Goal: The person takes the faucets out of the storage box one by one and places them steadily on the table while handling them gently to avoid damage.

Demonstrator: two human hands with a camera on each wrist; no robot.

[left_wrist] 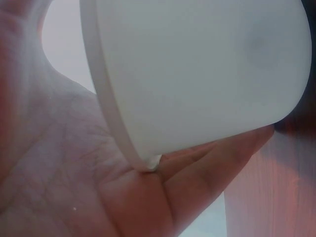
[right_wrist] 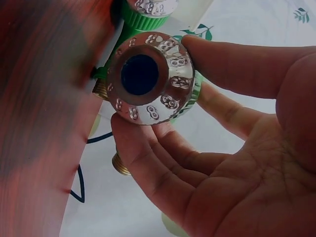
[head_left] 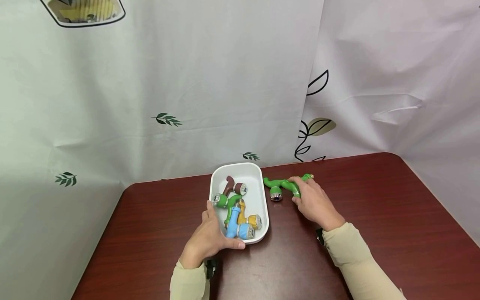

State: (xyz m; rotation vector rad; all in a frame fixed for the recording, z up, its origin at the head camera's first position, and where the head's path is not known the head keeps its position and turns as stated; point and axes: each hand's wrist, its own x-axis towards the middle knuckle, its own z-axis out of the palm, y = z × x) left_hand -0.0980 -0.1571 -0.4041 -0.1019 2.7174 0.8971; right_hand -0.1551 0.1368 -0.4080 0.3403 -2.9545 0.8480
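Observation:
Five toy-bright faucets are best told as several colourful taps. My left hand (head_left: 205, 239) holds the near-left corner of a white plastic tub (head_left: 264, 208), thumb along the near rim and fingers against the side wall (left_wrist: 197, 74). Inside lie a brown tap (head_left: 228, 185), a green tap (head_left: 230, 204), a yellow tap (head_left: 241, 210) and a light blue tap (head_left: 233, 223). Right of the tub, my right hand (head_left: 315, 203) grips a green tap (head_left: 294, 187) by its chrome-faced knob (right_wrist: 148, 79). Another green tap (head_left: 275, 189) lies just left of those fingers, between hand and tub.
The dark red wooden table (head_left: 157, 233) carries the tub near its back edge. Behind it hangs a whitish curtain (head_left: 206, 83) with printed leaves, close to the tub's far rim.

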